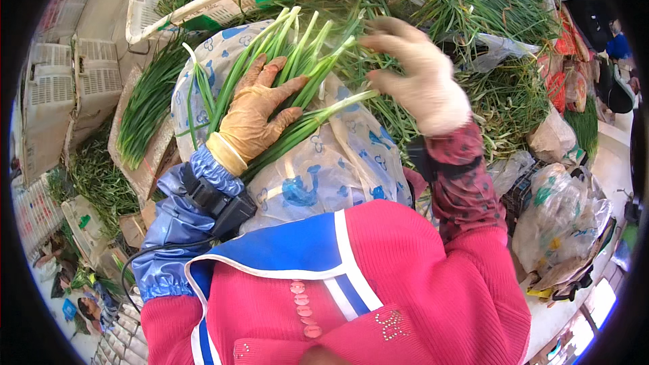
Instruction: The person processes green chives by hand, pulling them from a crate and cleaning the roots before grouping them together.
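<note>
My left hand (260, 111), in a tan rubber glove, lies with its fingers spread over a loose bundle of green onions (312, 53) across my lap. Their pale root ends point away from me and to the right. One onion (338, 105) sticks out to the right, apart from the others. A sheet of clear plastic with blue prints (351, 155) covers my lap under them. Past the tips, my right hand (419, 71) in a whitish glove is raised, slightly blurred. Its fingers are apart, and I see nothing between them.
A white plastic crate (223, 1) with green tape holds more greens at the far side. Heaped greens (497, 0) and trimmings (507, 105) spread to the right. A green bunch (152, 111) lies on cardboard at left, near stacked crates (98, 78). Plastic bags (558, 216) sit at right.
</note>
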### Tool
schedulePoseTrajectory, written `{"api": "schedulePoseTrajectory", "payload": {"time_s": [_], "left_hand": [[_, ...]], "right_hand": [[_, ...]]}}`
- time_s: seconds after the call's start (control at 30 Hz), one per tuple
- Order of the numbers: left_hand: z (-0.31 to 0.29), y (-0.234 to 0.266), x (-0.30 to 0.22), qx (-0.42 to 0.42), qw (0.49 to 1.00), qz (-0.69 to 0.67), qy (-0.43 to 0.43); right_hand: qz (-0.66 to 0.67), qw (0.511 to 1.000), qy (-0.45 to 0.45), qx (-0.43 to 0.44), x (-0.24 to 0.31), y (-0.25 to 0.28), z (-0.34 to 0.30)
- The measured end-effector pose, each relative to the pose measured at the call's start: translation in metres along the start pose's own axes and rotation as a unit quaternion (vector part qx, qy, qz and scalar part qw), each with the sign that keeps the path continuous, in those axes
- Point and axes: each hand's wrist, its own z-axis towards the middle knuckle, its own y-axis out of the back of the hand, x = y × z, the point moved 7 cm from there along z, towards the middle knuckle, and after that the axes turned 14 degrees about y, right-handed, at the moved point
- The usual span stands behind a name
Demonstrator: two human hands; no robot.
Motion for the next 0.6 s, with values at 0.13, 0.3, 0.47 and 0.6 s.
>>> {"api": "schedulePoseTrajectory", "payload": {"time_s": [0.13,0.3,0.47,0.6], "left_hand": [[0.003,-0.006,0.007,-0.035,0.999,-0.002,0.010],[0.005,-0.006,0.005,-0.047,0.998,-0.017,0.029],[0.002,-0.002,0.008,-0.044,0.998,-0.016,0.039],[0.000,0.031,0.014,-0.180,0.968,-0.177,-0.002]], "right_hand": [[-0.044,0.986,0.126,0.096,0.012,-0.068,0.032],[0.335,0.906,-0.247,-0.080,-0.024,-0.070,0.029],[0.645,0.647,-0.199,-0.356,-0.107,-0.020,0.014],[0.035,0.939,-0.342,-0.031,-0.130,-0.005,-0.021]]}}
